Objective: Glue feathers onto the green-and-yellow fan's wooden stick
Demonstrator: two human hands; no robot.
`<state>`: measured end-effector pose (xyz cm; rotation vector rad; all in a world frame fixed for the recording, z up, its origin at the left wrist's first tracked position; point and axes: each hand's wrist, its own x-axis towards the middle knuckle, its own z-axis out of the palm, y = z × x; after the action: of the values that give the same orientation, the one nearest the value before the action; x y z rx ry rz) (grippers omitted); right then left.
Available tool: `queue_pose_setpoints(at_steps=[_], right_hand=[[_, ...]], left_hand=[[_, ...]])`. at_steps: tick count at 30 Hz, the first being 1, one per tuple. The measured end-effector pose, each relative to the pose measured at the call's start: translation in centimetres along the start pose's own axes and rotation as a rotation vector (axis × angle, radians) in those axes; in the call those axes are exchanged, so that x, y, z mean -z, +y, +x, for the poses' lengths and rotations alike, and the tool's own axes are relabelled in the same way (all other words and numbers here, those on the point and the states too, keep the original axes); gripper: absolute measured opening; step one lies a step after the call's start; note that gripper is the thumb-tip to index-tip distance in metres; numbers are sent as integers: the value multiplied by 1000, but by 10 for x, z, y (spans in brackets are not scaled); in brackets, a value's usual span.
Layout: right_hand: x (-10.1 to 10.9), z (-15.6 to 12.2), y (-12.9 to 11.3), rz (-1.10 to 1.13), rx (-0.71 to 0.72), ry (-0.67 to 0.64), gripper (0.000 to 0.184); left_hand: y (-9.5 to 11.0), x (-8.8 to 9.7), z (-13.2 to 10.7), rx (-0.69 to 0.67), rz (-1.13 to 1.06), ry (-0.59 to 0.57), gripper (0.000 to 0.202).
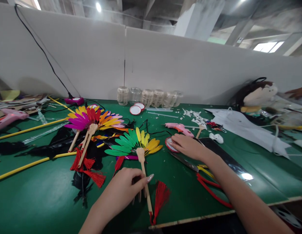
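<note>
My left hand [126,187] is closed round the wooden handle of a small feather fan [141,156]. Green and yellow feathers spread from the top of that fan, and a red tassel [162,195] hangs at its lower end. My right hand [190,146] has its bent fingers on a red-rimmed white jar lid [169,143] lying on the table; the fingertips are partly hidden. Beneath my right wrist lie scissors with red handles [210,187]. Just behind that hand is a pink glue gun [179,128].
Finished-looking multicoloured feather fans [92,125] lie at left among black feathers and yellow sticks [34,166]. Several glass jars [147,97] line the white partition [165,61], near two more lids [135,110]. White scraps [195,117], paper [245,126] and a doll [260,94] are at right.
</note>
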<state>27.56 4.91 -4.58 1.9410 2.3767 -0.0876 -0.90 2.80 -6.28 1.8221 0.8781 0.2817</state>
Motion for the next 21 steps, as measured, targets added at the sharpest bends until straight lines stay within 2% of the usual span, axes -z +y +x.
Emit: queue_pose_setpoints(at_steps=[7,15,21], right_hand=[[-11,2,4,-318,107,32,28],[-12,3,3,-343,87,21,28],[-14,2,3,-424,126,40,25]], left_hand=[[0,2,0,-14,10,8,46],[-3,-1,0,-13,51,16,45],[-3,0,0,-8,68,21,44]])
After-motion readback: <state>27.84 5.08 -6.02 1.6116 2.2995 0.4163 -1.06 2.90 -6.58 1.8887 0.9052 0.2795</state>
